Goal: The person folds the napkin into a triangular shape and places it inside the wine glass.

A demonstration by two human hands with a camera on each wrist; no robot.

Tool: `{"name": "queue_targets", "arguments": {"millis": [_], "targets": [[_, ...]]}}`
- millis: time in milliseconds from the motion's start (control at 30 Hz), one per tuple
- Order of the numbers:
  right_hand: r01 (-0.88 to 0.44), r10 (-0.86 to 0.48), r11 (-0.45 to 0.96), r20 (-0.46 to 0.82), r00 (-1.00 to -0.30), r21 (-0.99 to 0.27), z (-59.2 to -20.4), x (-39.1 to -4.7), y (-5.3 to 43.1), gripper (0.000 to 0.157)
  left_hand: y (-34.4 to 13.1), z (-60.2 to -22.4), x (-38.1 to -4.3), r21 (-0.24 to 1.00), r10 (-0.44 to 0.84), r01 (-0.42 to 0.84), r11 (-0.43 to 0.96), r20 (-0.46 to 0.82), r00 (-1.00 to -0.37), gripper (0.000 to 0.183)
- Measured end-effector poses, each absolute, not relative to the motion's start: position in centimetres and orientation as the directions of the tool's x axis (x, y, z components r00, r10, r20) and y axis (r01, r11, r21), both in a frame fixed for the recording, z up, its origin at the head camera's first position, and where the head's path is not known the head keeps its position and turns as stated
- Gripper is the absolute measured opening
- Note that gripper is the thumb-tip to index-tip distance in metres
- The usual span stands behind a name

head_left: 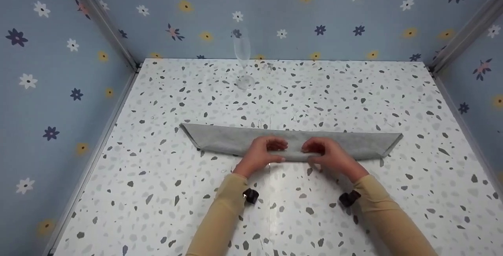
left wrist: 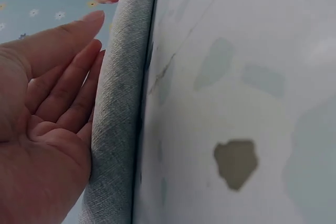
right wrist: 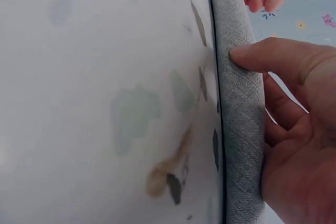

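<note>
A grey cloth [head_left: 228, 136], folded into a long strip with slanted ends, lies across the table. Its near edge forms a rounded roll, seen up close as a thick woven band [left wrist: 123, 77] in the left wrist view. Over the strip's middle, my left hand [head_left: 265, 154] is bent, its thumb raised apart from the roll and its fingers at the far side. My right hand [head_left: 328, 154] lies a short gap to the right. In the right wrist view its thumb [right wrist: 249, 56] presses on the rolled edge [right wrist: 239, 129], with the fingers behind it.
A clear stemmed glass [head_left: 242, 50] stands upright near the table's back edge, left of centre. Flower-patterned blue panels [head_left: 275, 16] enclose the back and both sides of the speckled white table [head_left: 165, 193]. A black wrist camera [head_left: 251, 196] sits at each sleeve.
</note>
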State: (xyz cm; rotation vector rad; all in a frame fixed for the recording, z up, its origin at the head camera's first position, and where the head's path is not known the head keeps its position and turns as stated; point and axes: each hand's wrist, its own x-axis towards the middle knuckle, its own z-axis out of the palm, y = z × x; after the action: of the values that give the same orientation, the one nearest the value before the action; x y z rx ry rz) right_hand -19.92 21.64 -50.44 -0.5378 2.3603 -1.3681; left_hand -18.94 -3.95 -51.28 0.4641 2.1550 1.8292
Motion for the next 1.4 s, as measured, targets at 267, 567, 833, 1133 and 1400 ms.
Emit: {"name": "queue_targets", "arguments": {"millis": [267, 567, 833, 1133, 1400], "targets": [[-0.087, -0.486, 0.409, -0.136, -0.864, -0.908, -50.4, -20.5, 22.0, 0.040, -3.6, -51.5, -19.3, 0.989, 0.392, 0.023, 0.145, -0.036, -0.919, 0.040], [-0.133, -0.449, 0.372, -0.053, -0.892, -0.919, -48.4, -19.0, 21.3, 0.041, -3.3, -51.8, -19.4, 0.985, 0.395, 0.030, 0.172, -0.041, -0.918, 0.036], [-0.311, -0.422, 0.350, 0.148, -0.894, -0.883, -49.0, -17.5, 20.9, 0.033, -3.4, -51.4, -19.9, 0.973, 0.401, 0.063, 0.221, -0.032, -0.915, 0.033], [-0.343, -0.432, 0.459, 0.131, -0.892, -0.819, -50.6, -17.8, 21.1, 0.041, -3.5, -51.5, -20.7, 0.947, 0.419, 0.171, 0.274, 0.042, -0.907, 0.025], [-0.321, -0.434, 0.535, 0.071, -0.898, -0.781, -51.1, -18.9, 21.0, 0.047, -3.4, -51.7, -20.6, 0.952, 0.408, 0.177, 0.249, 0.063, -0.911, 0.026]]}}
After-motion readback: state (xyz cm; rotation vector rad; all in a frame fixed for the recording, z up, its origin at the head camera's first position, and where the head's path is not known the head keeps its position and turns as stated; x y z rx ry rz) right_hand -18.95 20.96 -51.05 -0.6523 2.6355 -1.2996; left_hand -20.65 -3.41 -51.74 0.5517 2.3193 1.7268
